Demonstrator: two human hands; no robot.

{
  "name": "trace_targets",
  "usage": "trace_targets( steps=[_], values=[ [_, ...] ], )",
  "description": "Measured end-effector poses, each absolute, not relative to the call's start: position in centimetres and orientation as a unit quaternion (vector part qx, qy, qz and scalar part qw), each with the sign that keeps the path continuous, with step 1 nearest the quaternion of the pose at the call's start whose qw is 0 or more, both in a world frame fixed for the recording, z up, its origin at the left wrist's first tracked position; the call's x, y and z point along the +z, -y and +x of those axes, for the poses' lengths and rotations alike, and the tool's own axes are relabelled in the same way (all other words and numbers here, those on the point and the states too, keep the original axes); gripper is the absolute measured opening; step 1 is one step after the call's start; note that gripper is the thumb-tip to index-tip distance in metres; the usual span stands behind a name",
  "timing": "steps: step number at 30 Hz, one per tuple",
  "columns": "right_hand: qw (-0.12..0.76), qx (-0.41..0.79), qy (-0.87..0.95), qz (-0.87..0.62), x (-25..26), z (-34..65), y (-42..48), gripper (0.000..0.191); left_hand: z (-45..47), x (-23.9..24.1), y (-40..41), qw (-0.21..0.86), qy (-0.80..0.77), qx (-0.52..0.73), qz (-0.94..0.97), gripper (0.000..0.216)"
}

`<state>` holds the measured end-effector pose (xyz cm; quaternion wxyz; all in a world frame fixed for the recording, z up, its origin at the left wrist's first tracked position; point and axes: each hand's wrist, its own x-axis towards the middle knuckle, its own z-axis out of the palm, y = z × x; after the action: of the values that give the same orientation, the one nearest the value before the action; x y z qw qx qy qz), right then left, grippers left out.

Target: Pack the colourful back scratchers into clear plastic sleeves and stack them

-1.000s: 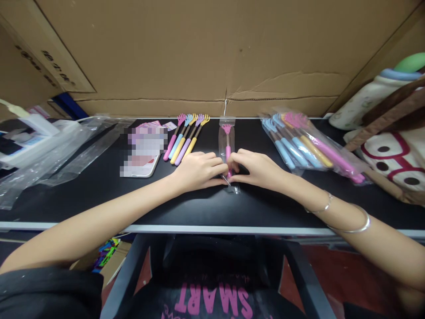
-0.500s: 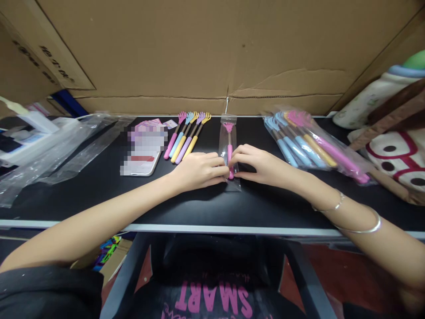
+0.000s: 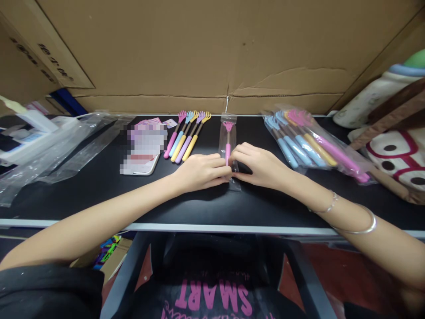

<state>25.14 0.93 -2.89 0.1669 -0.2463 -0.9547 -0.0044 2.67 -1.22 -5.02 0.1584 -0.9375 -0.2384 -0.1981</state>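
In the middle of the black table lies a pink back scratcher [image 3: 228, 150] inside a narrow clear plastic bag [image 3: 235, 184], its clawed head pointing away from me. My left hand [image 3: 204, 172] is closed on the bag's near part from the left, its fingertips covering the handle's lower end. From the right, my right hand [image 3: 259, 164] pinches the same bag with thumb and fingers. Left of it several loose back scratchers [image 3: 189, 137] rest in a row, pink, blue, yellow and purple. Bagged back scratchers [image 3: 305, 139] are piled on the right.
A phone [image 3: 146, 166], partly pixelated, lies by small printed cards [image 3: 149, 123]. Clear plastic bags [image 3: 76, 141] spread over a white power strip [image 3: 25, 146] at left. A bottle [image 3: 365, 99] and a patterned bag [image 3: 398, 155] stand right. Cardboard [image 3: 212, 53] walls the back.
My left fingers have shifted slightly right and now cover the handle's lower end, which was showing before. My right hand stays at the bag with its fingers slightly shifted.
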Motion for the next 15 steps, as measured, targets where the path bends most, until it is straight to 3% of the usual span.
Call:
trace_targets(
  steps=[5, 11, 15],
  values=[
    [0.168, 0.060, 0.957, -0.228, -2.4, 25.6, -1.0, 0.010, 2.7, -4.8, 1.3, 0.105, 0.241, -0.244, -0.934, 0.021],
    [0.153, 0.196, 0.946, -0.208, -1.5, 26.3, -1.2, 0.023, 2.7, -4.8, 1.2, -0.045, 0.308, -0.275, -0.910, 0.015],
    [0.149, 0.207, 0.943, -0.216, -1.5, 26.0, -0.9, 0.030, 2.6, -5.0, 1.1, -0.109, 0.341, -0.267, -0.895, 0.019]
  ],
)
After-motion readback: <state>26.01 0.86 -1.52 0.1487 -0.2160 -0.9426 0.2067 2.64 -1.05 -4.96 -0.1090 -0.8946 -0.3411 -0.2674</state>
